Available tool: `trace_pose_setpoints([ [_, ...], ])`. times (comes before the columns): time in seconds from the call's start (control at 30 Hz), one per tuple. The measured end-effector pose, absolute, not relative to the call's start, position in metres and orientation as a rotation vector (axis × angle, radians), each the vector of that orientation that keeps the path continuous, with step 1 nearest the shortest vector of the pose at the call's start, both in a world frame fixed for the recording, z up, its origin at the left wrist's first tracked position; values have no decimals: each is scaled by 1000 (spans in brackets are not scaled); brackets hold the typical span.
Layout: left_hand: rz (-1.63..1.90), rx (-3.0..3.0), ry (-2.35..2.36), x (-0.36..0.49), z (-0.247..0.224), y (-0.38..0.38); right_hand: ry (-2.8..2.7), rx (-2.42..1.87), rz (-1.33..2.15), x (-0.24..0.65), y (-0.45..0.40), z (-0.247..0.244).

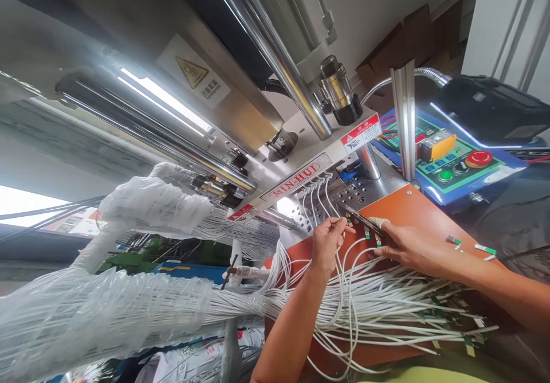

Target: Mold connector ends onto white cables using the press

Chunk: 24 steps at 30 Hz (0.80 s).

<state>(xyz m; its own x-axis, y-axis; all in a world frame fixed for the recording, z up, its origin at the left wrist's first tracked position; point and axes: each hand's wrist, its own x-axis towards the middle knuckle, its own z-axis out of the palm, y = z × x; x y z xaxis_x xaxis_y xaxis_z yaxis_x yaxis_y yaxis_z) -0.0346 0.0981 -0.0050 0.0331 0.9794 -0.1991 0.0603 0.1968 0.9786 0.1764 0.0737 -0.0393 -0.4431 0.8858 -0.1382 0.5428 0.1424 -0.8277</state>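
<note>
Above the orange board, the fingers of my left hand are pinched together, with white cables hanging just below them. What the fingertips grip is too small to make out. My right hand, one finger wrapped in pale tape, is closed on a dark metal bar that points toward the machine. Beneath the bar lie small green circuit boards on cable ends. Several white cables run into the machine's mold area, between the steel base and the plate marked MIN-HUI.
A large bundle of white cables spreads over the board. Plastic-wrapped cable bundles hang at the left. A blue control panel with a red emergency button stands at right. Steel columns rise above the machine's base.
</note>
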Motion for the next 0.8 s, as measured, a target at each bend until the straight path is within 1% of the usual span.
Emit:
trace_pose_setpoints([
  [0.13,952,1236,1339,-37,-11,104,-2034,-1387,1226,176,74,-40],
  [0.4,756,1730,1389,-37,-16,92,-2011,-1373,1246,178,75,-45],
  [0.53,766,1873,1415,-34,-19,90,-2019,-1375,1242,178,75,-45],
  [0.8,834,1874,1423,-34,-27,90,-2016,-1361,1234,178,75,-47],
])
